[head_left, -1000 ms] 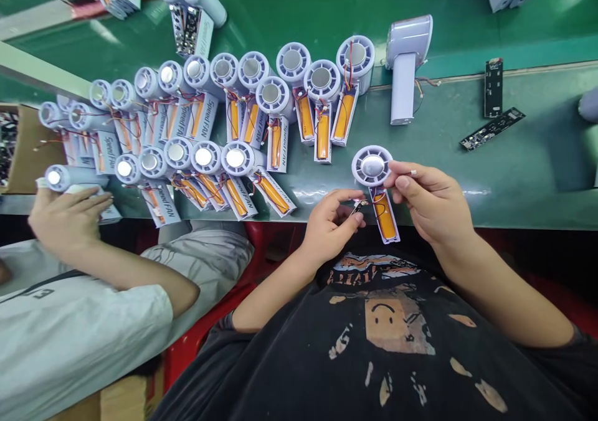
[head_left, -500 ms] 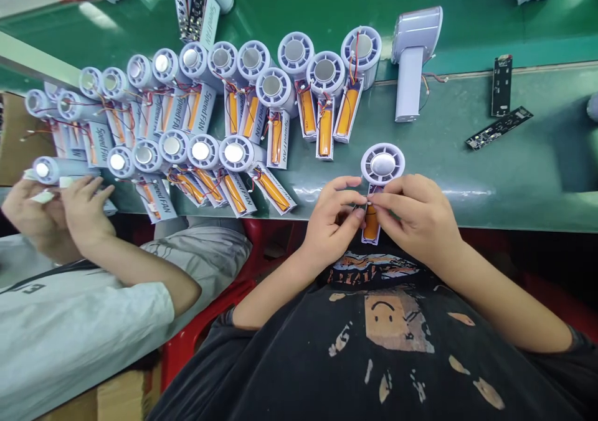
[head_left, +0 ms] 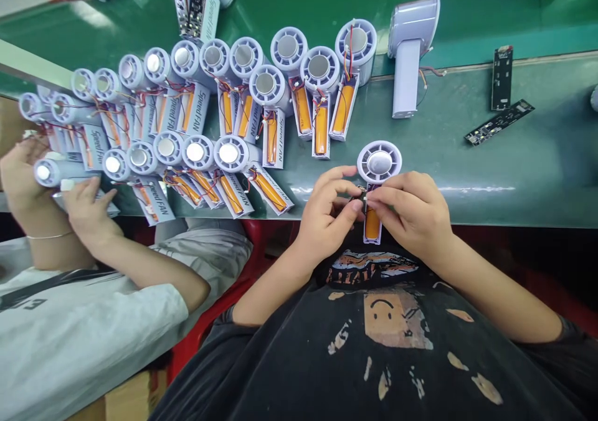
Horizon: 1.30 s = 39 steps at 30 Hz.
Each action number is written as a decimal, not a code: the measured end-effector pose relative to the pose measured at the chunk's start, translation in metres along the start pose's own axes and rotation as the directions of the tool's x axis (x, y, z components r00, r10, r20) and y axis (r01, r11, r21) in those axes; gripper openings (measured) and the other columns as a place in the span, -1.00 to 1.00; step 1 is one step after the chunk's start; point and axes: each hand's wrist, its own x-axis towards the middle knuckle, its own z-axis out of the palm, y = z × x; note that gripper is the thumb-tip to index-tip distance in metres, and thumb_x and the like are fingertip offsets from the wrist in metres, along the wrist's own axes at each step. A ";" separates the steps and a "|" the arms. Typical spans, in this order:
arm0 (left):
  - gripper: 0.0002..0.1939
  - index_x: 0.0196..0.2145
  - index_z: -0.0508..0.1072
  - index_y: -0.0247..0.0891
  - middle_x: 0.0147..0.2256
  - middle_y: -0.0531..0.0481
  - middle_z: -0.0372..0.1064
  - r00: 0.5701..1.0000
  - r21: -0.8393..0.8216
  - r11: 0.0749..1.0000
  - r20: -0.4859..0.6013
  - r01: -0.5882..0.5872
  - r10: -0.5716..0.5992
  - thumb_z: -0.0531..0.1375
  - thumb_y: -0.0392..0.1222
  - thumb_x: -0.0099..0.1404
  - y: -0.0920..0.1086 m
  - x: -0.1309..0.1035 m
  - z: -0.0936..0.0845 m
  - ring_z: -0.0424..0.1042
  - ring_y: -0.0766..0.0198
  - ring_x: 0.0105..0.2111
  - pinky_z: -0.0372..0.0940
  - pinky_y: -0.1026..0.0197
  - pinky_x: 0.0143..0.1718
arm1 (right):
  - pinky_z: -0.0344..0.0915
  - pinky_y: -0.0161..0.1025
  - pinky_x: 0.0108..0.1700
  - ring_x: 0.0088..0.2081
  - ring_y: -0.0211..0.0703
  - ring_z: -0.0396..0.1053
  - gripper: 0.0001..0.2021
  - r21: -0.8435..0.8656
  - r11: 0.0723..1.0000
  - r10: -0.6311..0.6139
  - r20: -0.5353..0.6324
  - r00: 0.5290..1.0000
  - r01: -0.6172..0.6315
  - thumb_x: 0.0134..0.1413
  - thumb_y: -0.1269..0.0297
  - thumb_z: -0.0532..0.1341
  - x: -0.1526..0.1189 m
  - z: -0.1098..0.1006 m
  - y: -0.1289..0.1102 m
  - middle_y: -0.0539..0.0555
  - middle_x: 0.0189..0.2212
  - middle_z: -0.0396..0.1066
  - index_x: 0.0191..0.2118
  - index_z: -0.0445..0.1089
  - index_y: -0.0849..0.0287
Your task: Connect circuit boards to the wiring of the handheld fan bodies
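A lilac fan unit (head_left: pixel 379 161) with a silver centre lies at the table's front edge, its handle pointing toward me. An orange battery (head_left: pixel 372 223) shows in the open handle. My left hand (head_left: pixel 329 212) pinches a small dark circuit board (head_left: pixel 359 195) just left of the handle; the fingers partly cover it. My right hand (head_left: pixel 413 212) is closed at the fingertips over the handle's upper part, against a small pale connector beside the board. How far the connector sits in the board cannot be made out.
Rows of similar fans (head_left: pixel 318 66) stand to the left on the green table (head_left: pixel 443 165). One fan (head_left: pixel 406 75) lies face away behind. Two black circuit boards (head_left: pixel 502 78) (head_left: pixel 499 122) rest at the right. A co-worker's hands (head_left: pixel 91 212) handle a fan at the far left.
My left hand has turned slightly and more of the dark board shows. Both hands remain together over the handle. The co-worker's left-side hand has moved up, away from the fan.
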 end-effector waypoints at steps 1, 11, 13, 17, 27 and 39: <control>-0.85 -0.13 0.35 -0.16 0.11 -0.07 0.25 0.999 -0.068 0.997 -0.011 0.030 -0.031 0.21 -0.17 0.35 0.000 0.000 0.000 0.46 0.51 -0.50 0.37 0.42 -0.60 | 0.19 -0.16 -0.27 -0.32 -0.16 0.37 -0.91 0.001 1.000 0.019 -0.006 1.000 -0.019 0.22 0.35 0.19 0.000 0.000 0.000 0.02 -0.34 0.49 -0.25 0.46 0.07; -0.80 -0.11 0.42 -0.19 -0.30 0.04 0.41 0.986 -0.271 0.949 0.024 0.163 -0.163 0.23 -0.11 0.34 -0.005 -0.002 0.004 0.46 0.43 -0.50 0.40 0.41 -0.58 | 0.18 -0.13 -0.26 -0.34 -0.13 0.35 -0.90 -0.064 0.992 0.109 -0.034 0.994 -0.111 0.16 0.37 0.23 0.003 0.000 -0.006 0.01 -0.42 0.47 -0.40 0.40 0.09; -0.81 -0.13 0.44 -0.18 -0.11 -0.03 0.37 0.991 -0.234 0.964 -0.001 0.128 -0.131 0.25 -0.10 0.33 -0.004 -0.002 0.004 0.46 0.45 -0.48 0.38 0.41 -0.61 | 0.18 -0.13 -0.26 -0.36 -0.14 0.34 -0.88 -0.070 0.989 0.130 -0.026 0.991 -0.132 0.15 0.36 0.23 0.003 0.000 -0.007 0.00 -0.43 0.47 -0.42 0.40 0.09; -0.82 -0.14 0.45 -0.18 -0.04 -0.07 0.33 0.996 -0.144 0.986 -0.015 0.086 -0.089 0.22 -0.08 0.35 -0.004 -0.002 0.005 0.45 0.47 -0.48 0.36 0.41 -0.62 | 0.17 -0.12 -0.24 -0.36 -0.13 0.33 -0.87 -0.067 0.989 0.132 -0.038 0.991 -0.134 0.16 0.35 0.23 0.004 0.000 -0.008 0.00 -0.44 0.48 -0.42 0.42 0.09; -0.89 -0.17 0.50 -0.19 -0.11 -0.02 0.39 0.998 -0.255 0.967 -0.055 0.002 -0.016 0.24 -0.20 0.34 -0.009 -0.006 0.010 0.45 0.50 -0.49 0.32 0.49 -0.64 | 0.31 -0.17 -0.23 -0.32 -0.16 0.42 -0.89 0.049 0.991 0.123 -0.015 0.992 -0.122 0.17 0.37 0.24 0.006 -0.002 -0.001 0.01 -0.41 0.51 -0.37 0.49 0.12; -0.80 -0.06 0.48 -0.14 -0.12 -0.01 0.43 0.999 -0.167 0.986 -0.031 0.001 -0.007 0.22 -0.19 0.35 -0.010 0.003 0.009 0.44 0.49 -0.51 0.32 0.46 -0.64 | 0.34 -0.16 -0.24 -0.25 -0.15 0.35 -0.85 0.179 0.964 0.216 -0.109 0.970 -0.194 0.08 0.32 0.32 0.005 -0.013 0.009 0.05 -0.28 0.36 -0.19 0.45 0.08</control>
